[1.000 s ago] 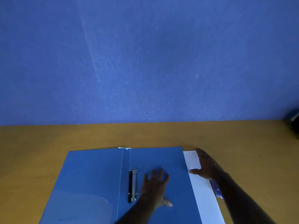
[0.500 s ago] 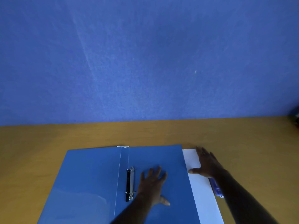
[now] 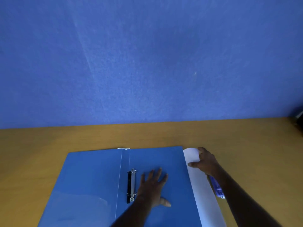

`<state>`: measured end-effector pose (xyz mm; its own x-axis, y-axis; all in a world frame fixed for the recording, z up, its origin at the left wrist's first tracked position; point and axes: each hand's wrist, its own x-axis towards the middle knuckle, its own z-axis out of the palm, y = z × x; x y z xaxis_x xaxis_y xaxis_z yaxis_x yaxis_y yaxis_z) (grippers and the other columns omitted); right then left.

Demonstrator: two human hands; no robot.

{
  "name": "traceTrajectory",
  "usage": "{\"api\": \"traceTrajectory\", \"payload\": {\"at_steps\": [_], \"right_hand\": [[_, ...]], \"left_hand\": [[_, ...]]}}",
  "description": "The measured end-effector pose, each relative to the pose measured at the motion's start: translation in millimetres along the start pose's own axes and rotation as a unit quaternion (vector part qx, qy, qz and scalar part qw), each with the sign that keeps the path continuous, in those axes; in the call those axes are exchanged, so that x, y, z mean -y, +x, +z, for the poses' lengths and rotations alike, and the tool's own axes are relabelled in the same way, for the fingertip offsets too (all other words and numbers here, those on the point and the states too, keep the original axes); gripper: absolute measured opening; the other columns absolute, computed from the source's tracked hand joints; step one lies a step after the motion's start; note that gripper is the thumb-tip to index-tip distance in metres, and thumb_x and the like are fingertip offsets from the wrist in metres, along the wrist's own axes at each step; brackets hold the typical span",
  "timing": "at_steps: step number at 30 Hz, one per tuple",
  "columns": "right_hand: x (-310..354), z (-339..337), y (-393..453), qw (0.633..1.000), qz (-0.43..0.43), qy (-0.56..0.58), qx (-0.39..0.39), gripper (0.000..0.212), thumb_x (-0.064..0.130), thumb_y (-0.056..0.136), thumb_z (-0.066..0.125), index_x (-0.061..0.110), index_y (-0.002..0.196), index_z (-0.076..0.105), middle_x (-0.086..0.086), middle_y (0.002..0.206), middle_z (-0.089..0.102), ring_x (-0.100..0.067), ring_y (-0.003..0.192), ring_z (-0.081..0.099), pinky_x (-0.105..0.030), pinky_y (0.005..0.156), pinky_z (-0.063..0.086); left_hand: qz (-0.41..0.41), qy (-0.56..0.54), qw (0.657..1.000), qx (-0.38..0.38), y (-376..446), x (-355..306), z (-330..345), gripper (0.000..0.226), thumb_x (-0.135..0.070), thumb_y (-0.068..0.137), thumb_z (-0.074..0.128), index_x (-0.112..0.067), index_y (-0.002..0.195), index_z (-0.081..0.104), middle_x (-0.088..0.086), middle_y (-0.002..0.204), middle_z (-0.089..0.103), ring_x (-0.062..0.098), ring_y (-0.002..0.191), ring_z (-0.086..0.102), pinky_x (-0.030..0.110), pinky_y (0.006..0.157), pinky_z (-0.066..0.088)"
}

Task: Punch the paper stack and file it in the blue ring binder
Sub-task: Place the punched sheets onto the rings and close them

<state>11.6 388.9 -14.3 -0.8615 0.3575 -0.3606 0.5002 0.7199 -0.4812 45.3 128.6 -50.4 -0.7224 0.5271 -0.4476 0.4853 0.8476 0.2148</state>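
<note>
The blue ring binder (image 3: 91,181) lies open flat on the wooden table (image 3: 49,141), its metal ring mechanism (image 3: 132,185) near the spine. My left hand (image 3: 153,185) rests palm down with spread fingers on the binder's right inside cover. The white paper stack (image 3: 201,185) lies just right of the binder. My right hand (image 3: 205,162) grips the stack's far end, which curls up off the table. A blue-purple hole punch (image 3: 217,188) shows partly beside the paper, under my right forearm.
A blue wall (image 3: 147,54) rises behind the table. A dark object (image 3: 299,117) sits at the table's far right edge, cut off by the frame. Bare wood lies beyond the binder and to its left.
My right hand went from lying flat on the paper's far end to gripping it; that end now curls upward. The left hand stayed on the binder.
</note>
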Motion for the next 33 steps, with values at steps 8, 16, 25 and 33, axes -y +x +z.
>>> {"api": "traceTrajectory", "payload": {"at_steps": [8,16,25,33], "right_hand": [[-20.6,12.3,-29.1,0.996,0.086,-0.033,-0.002,0.036,0.025,0.068,0.073,0.009,0.101,0.075,-0.01,0.099,0.076,-0.028,0.091,0.071,-0.023,0.067,0.047],[-20.7,-45.4,-50.1,0.994,0.048,-0.058,-0.079,0.005,0.01,0.071,0.065,0.007,0.068,0.067,-0.017,0.079,0.073,-0.036,0.086,0.07,-0.023,0.064,0.042],[12.6,-137.2,-95.8,0.984,-0.033,-0.01,-0.177,0.013,0.013,0.076,0.078,0.01,0.089,0.079,-0.017,0.086,0.076,-0.031,0.09,0.071,-0.029,0.071,0.044],[44.0,-131.7,-121.3,0.95,-0.158,0.249,-0.104,0.015,0.001,0.083,0.073,0.011,0.094,0.077,0.006,0.082,0.079,-0.008,0.07,0.074,-0.015,0.056,0.055]], "left_hand": [[0.004,0.003,1.0,-0.003,-3.1,2.1,3.6,0.107,-0.068,0.076,0.064,-0.031,0.156,0.002,0.002,0.166,-0.012,0.029,0.153,-0.007,0.06,0.119,-0.003],[0.01,-0.005,1.0,0.006,-4.5,2.0,0.8,0.107,-0.067,0.078,0.063,-0.03,0.157,0.001,0.003,0.166,-0.015,0.03,0.152,-0.011,0.061,0.119,-0.004],[0.012,-0.017,1.0,-0.017,-7.1,3.6,4.3,0.109,-0.069,0.077,0.063,-0.027,0.157,0.002,0.007,0.166,-0.011,0.029,0.153,-0.009,0.058,0.12,-0.004],[0.055,-0.626,0.745,-0.224,-14.3,-13.1,-68.7,0.102,-0.055,0.063,0.081,-0.026,0.15,0.035,-0.008,0.151,0.045,0.009,0.138,0.043,0.036,0.11,0.04]]}}
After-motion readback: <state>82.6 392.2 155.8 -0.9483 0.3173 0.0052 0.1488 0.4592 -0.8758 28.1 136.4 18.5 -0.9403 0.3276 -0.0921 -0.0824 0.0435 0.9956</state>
